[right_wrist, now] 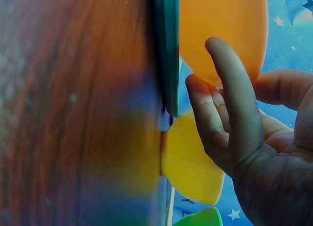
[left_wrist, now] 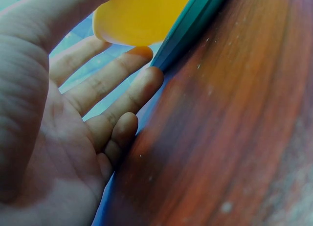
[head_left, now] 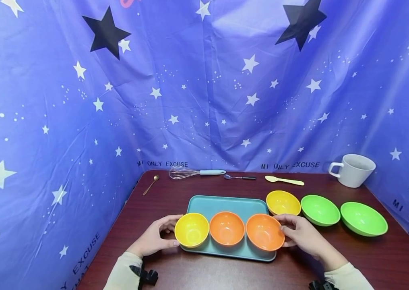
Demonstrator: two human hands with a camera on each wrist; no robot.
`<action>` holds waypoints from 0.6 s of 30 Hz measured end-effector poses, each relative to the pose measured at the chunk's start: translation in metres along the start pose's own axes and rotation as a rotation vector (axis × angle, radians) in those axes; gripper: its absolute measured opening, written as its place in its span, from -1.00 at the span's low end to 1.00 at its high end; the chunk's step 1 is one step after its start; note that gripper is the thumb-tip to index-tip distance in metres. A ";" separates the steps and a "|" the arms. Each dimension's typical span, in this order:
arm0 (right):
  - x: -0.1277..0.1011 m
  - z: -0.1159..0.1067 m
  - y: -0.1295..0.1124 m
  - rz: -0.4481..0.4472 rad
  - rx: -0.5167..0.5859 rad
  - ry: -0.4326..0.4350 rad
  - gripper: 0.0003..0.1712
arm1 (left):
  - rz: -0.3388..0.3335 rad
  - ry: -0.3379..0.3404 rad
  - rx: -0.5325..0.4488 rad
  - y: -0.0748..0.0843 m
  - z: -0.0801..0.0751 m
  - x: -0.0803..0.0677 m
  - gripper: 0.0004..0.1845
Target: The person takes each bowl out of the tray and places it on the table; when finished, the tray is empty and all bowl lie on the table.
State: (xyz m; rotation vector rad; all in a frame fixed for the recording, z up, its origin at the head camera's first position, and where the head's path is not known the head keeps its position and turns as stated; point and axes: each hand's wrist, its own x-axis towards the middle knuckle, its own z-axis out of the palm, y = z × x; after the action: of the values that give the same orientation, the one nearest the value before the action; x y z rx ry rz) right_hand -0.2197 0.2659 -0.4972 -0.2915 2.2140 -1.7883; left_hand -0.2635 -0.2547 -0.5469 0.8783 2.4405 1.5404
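1. The teal tray (head_left: 204, 203) sits on the dark wood surface (head_left: 226, 274) right in front of the person, long axis running left to right, so each hand is parked at one short end.
2. Three bowls line its near edge: yellow bowl (head_left: 191, 229), middle orange bowl (head_left: 227, 228), right orange bowl (head_left: 265, 231).
3. Left hand (head_left: 155, 238) is at the left end, fingers (left_wrist: 112, 84) loosely spread beside the yellow bowl and reaching the tray edge, thumb up by the bowl's side. Not clamped on anything as far as I can see.
4. Right hand (head_left: 300, 235) mirrors it at the right end, fingers (right_wrist: 230, 103) relaxed and touching the right orange bowl's outer wall.
5. Both wrists lie low on the surface, palms turned inward toward each other.
6. A second yellow bowl (head_left: 283, 202) sits just off the tray's right corner, right behind the right hand.
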 end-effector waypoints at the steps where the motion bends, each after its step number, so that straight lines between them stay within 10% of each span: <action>1: 0.000 0.000 0.000 -0.003 0.000 0.002 -0.47 | 0.005 0.001 0.004 0.000 0.000 0.000 -0.22; 18: -0.008 -0.014 -0.010 -0.045 -0.038 0.038 -0.47 | 0.029 0.006 0.002 0.005 0.000 0.000 -0.22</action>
State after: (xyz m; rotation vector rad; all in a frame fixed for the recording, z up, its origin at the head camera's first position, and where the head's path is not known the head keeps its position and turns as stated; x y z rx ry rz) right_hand -0.2175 0.2794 -0.4839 -0.3201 2.2871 -1.7910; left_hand -0.2613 -0.2530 -0.5424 0.9153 2.4445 1.5523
